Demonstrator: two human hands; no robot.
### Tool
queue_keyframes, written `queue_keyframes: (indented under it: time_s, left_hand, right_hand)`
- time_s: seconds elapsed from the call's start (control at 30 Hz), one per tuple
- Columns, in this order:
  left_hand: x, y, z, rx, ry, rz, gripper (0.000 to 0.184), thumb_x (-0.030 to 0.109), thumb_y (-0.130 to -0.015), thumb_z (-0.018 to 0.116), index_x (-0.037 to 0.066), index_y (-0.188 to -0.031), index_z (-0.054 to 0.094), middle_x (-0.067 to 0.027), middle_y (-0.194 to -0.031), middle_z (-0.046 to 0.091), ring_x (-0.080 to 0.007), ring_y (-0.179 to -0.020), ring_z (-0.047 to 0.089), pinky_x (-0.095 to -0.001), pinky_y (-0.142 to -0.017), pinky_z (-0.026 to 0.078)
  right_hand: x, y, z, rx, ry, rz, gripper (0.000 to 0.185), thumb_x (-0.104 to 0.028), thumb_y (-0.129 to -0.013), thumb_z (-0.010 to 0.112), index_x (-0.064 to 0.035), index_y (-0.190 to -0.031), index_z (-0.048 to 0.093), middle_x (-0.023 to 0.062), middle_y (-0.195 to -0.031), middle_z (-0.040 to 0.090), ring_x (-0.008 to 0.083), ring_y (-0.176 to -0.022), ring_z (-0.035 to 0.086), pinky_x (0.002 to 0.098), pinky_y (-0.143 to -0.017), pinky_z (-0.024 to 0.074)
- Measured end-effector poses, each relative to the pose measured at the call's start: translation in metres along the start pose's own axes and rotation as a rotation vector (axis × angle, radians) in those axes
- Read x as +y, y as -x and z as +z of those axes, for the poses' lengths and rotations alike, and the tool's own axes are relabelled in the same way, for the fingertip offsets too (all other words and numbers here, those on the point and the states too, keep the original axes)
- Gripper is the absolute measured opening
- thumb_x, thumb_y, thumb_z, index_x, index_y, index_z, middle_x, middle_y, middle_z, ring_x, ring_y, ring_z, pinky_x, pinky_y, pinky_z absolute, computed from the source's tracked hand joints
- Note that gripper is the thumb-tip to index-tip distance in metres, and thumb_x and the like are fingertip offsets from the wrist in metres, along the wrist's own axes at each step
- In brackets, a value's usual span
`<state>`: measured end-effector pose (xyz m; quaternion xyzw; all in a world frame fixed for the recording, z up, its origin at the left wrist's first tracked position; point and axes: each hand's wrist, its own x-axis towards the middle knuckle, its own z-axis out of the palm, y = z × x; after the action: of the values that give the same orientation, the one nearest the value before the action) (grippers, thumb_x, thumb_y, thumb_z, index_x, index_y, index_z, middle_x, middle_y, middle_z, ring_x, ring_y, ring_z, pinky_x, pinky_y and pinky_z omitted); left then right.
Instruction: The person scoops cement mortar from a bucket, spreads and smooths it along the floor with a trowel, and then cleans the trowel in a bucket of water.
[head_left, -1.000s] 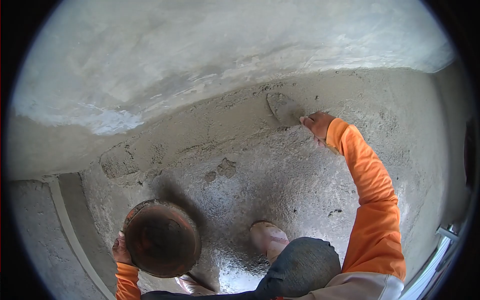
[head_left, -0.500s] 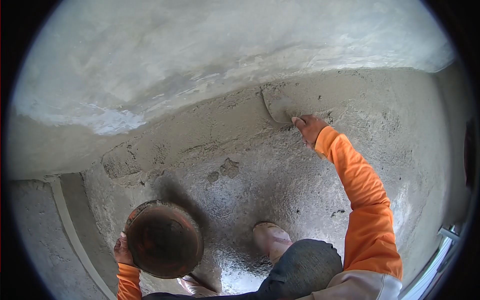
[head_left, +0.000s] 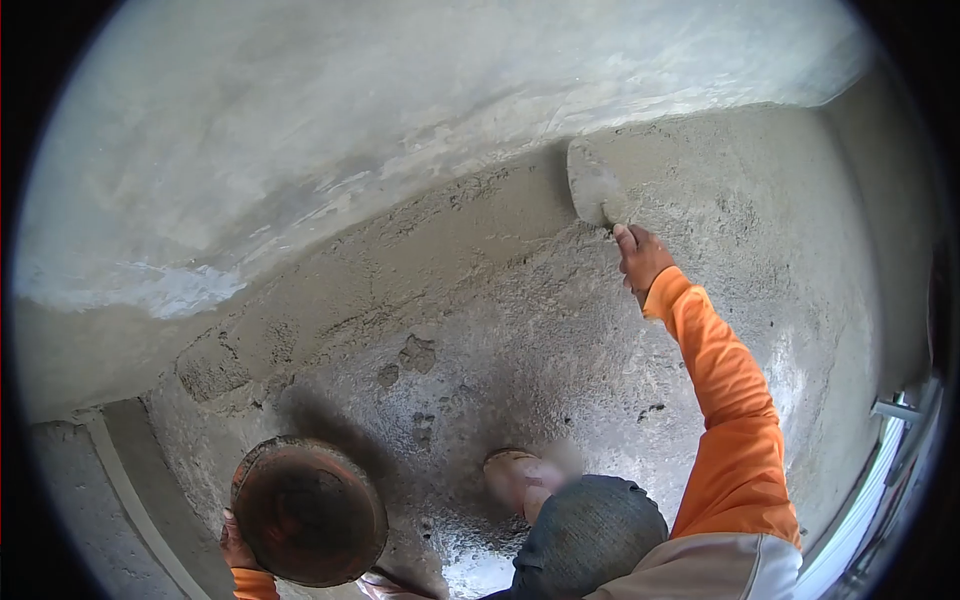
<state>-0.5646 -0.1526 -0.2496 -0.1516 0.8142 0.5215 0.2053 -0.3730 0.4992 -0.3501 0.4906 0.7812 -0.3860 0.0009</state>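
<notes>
My right hand (head_left: 644, 258) is closed round the handle of a trowel (head_left: 593, 183), reaching out over a band of wet mortar (head_left: 460, 235). The trowel's broad blade is tilted up on the mortar near the foot of the wall; whether its whole edge touches is unclear. At the lower left my left hand (head_left: 238, 543) grips the rim of a round, dark, shallow basin (head_left: 310, 512). Its inside looks dark and stained, with no mortar that I can make out. The fingers under the rim are hidden.
A smooth grey wall (head_left: 330, 110) rises along the far side. Rough damp floor (head_left: 560, 340) carries small mortar lumps (head_left: 416, 354). My foot (head_left: 518, 480) stands near the middle. Long metal pieces (head_left: 870, 500) lie at the right, and a raised strip (head_left: 135, 510) runs at left.
My right hand has moved the trowel a little to the right along the mortar, its blade now more upright. The view has shifted slightly, and the basin sits lower and further left.
</notes>
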Motion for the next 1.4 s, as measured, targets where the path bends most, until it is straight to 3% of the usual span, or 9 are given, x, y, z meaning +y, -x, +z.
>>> queue_keyframes:
  time_s: [0.07,0.13,0.27,0.6,0.93,1.1,1.2,1.27,1.4]
  left_hand:
    - [0.005,0.000,0.005,0.035,-0.033,0.015,0.059,0.048,-0.086,0.046,-0.006,-0.110,0.052,-0.0159,-0.106,0.058,-0.0254,-0.092,0.057,-0.0336,-0.083,0.046]
    - [0.008,0.004,0.005,0.006,-0.039,-0.020,0.060,0.049,-0.084,0.048,-0.006,-0.109,0.053,-0.0147,-0.104,0.058,-0.0236,-0.090,0.057,-0.0322,-0.082,0.046]
    - [-0.002,0.000,-0.012,0.041,-0.076,-0.002,0.061,0.049,-0.083,0.050,-0.006,-0.108,0.053,-0.0140,-0.102,0.059,-0.0224,-0.089,0.057,-0.0314,-0.081,0.046]
    - [-0.059,0.001,-0.112,0.144,0.294,0.060,0.055,0.044,-0.084,0.054,-0.005,-0.109,0.054,-0.0128,-0.104,0.059,-0.0210,-0.091,0.057,-0.0312,-0.084,0.045]
    - [-0.146,-0.026,-0.252,0.345,0.622,0.011,0.051,0.040,-0.087,0.049,-0.007,-0.107,0.053,-0.0123,-0.106,0.057,-0.0176,-0.093,0.054,-0.0291,-0.085,0.042]
    - [-0.178,-0.034,-0.285,0.447,0.507,0.043,0.047,0.040,-0.087,0.051,-0.005,-0.103,0.056,-0.0102,-0.098,0.060,-0.0167,-0.086,0.055,-0.0282,-0.080,0.043]
    - [-0.179,-0.036,-0.293,0.477,0.576,0.061,0.043,0.038,-0.086,0.054,-0.003,-0.098,0.057,-0.0084,-0.093,0.061,-0.0147,-0.080,0.055,-0.0266,-0.076,0.044]
    - [-0.179,-0.037,-0.299,0.479,0.630,0.056,0.039,0.036,-0.085,0.056,-0.002,-0.095,0.058,-0.0076,-0.091,0.061,-0.0133,-0.078,0.054,-0.0253,-0.074,0.044]
    - [-0.202,-0.038,-0.308,0.521,0.595,0.051,0.037,0.036,-0.085,0.056,0.000,-0.090,0.059,-0.0056,-0.085,0.062,-0.0113,-0.073,0.054,-0.0233,-0.071,0.043]
  right_hand:
    - [0.027,-0.053,-0.023,0.021,-0.365,0.267,0.041,-0.041,-0.089,0.037,-0.0025,-0.091,0.051,0.0112,-0.061,0.053,0.0217,-0.043,0.052,0.0381,-0.042,0.0439]
    - [0.061,-0.106,-0.035,0.013,-0.519,0.373,0.042,-0.043,-0.088,0.037,-0.0028,-0.094,0.049,0.0113,-0.062,0.052,0.0217,-0.043,0.050,0.0369,-0.041,0.0433]
    - [0.053,-0.130,-0.010,-0.023,-0.559,0.379,0.048,-0.048,-0.087,0.036,-0.0024,-0.093,0.049,0.0088,-0.061,0.050,0.0203,-0.044,0.049,0.0368,-0.040,0.0433]
    - [-0.131,0.041,0.212,-0.273,-0.428,0.095,0.045,-0.034,-0.091,0.027,0.0062,-0.096,0.045,0.0173,-0.059,0.054,0.0282,-0.043,0.056,0.0388,-0.042,0.0490]
    - [-0.281,0.130,0.393,-0.268,-0.795,0.455,0.039,-0.036,-0.089,0.030,-0.0006,-0.103,0.037,0.0183,-0.076,0.053,0.0307,-0.058,0.056,0.0466,-0.050,0.0483]
    - [-0.335,0.177,0.461,-0.370,-0.810,0.460,0.039,-0.037,-0.088,0.033,-0.0011,-0.102,0.036,0.0176,-0.076,0.053,0.0303,-0.060,0.055,0.0458,-0.052,0.0483]
    - [-0.371,0.208,0.508,-0.458,-0.555,0.321,0.040,-0.037,-0.091,0.034,-0.0038,-0.113,0.039,0.0161,-0.076,0.054,0.0303,-0.056,0.055,0.0431,-0.049,0.0476]
    - [-0.390,0.218,0.553,-0.459,-0.971,0.661,0.036,-0.032,-0.090,0.040,-0.0057,-0.115,0.039,0.0149,-0.081,0.056,0.0305,-0.062,0.058,0.0435,-0.053,0.0494]
    - [-0.454,0.282,0.621,-0.501,-0.815,0.491,0.038,-0.031,-0.088,0.045,-0.0035,-0.114,0.040,0.0154,-0.089,0.058,0.0295,-0.071,0.061,0.0420,-0.059,0.0509]
